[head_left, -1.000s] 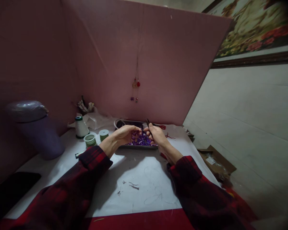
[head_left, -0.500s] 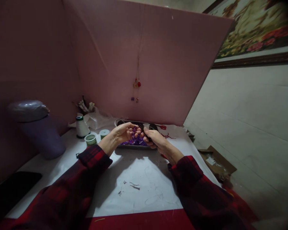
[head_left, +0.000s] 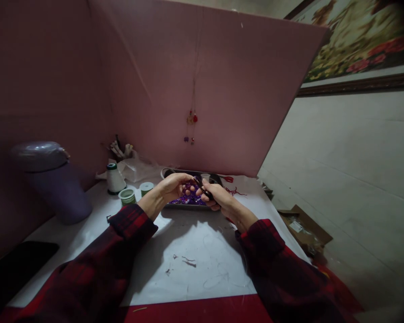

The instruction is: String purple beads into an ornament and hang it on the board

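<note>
Above a dark tray (head_left: 191, 207) my left hand (head_left: 175, 185) is closed, its fingertips pinching a small strand of purple beads (head_left: 187, 185). A black hand tool that looks like thread snips (head_left: 205, 193) is gripped in my right hand (head_left: 218, 194). Its tip points up and left, right at the fingertips of my left hand. Whether the tip touches the strand is too small to tell. Many loose purple beads (head_left: 178, 200) lie in the tray below, partly hidden by both hands.
Left of the tray stand a white thread cone (head_left: 115, 179), a green spool (head_left: 127, 196) and a purple tumbler (head_left: 62, 188). Red-handled scissors (head_left: 228, 179) lie behind right. Thread scraps (head_left: 189, 261) dot the white sheet. A beaded pendant (head_left: 190, 119) hangs on the pink panel.
The black tool has swung toward my left hand's fingertips, and more of it shows. My left fingers have curled in, so less of the bead strand is visible.
</note>
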The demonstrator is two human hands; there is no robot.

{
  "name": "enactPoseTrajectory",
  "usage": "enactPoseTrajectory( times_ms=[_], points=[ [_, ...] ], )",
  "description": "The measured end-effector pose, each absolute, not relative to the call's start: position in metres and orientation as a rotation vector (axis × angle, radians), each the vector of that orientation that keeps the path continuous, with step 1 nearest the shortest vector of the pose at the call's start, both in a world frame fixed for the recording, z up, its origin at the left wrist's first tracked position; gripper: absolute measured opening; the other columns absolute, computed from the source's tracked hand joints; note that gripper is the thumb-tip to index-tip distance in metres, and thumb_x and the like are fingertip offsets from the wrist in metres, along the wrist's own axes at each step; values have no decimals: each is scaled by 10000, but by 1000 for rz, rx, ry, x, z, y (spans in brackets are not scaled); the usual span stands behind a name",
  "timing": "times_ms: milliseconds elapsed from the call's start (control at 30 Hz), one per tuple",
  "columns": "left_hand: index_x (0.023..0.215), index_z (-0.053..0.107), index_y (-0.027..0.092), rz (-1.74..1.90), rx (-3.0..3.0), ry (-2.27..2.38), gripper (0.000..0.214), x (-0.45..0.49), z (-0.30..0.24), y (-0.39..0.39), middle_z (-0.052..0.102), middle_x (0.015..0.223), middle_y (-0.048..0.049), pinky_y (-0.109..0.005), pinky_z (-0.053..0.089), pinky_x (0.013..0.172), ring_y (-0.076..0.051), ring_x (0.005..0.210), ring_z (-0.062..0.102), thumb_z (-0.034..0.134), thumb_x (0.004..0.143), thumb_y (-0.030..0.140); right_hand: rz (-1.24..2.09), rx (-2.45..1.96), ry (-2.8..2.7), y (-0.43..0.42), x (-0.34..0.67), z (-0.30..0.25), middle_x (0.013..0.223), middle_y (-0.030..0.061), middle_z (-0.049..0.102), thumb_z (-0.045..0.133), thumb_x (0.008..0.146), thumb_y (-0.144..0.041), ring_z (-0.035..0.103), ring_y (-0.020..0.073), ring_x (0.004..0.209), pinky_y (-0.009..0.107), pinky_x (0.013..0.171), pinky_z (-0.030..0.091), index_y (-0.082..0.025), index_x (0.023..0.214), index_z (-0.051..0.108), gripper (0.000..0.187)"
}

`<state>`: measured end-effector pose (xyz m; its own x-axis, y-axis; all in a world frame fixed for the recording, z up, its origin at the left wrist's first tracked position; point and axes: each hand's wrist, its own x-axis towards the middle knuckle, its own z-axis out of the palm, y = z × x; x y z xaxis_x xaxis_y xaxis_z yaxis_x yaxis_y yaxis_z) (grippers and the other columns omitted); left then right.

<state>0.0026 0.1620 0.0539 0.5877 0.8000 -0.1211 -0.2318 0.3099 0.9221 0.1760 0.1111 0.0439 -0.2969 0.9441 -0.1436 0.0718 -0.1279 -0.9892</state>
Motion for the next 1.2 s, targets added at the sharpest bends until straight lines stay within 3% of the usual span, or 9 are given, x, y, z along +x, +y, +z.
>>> enactPoseTrajectory(
  times_ms=[467, 967, 1200],
  points=[
    [731, 626, 95, 774, 1230, 649, 85, -1, 49, 162, 615, 582, -63, -162, 278, 376, -76, 456, 489, 608, 705, 174, 1525, -1216, -1428, 109, 174, 45, 529, -68, 385, 423, 826, -614, 193, 17, 345, 137, 315, 97, -151, 771, 552, 484],
    [734, 578, 124, 865, 1329, 699, 101, 2, 56, 155, 633, 579, -62, -188, 305, 367, -100, 428, 514, 633, 651, 144, 1563, -1209, -1396, 107, 174, 49, 521, -65, 385, 432, 826, -606, 192, 21, 346, 144, 313, 92, -148, 782, 563, 479],
    [763, 630, 79, 847, 1315, 616, 169, 1, 55, 157, 625, 635, -53, -197, 381, 479, -91, 524, 550, 700, 611, 100, 1602, -1043, -1320, 111, 175, 43, 538, -70, 375, 485, 804, -595, 215, 23, 359, 145, 316, 111, -144, 794, 567, 459]
  ],
)
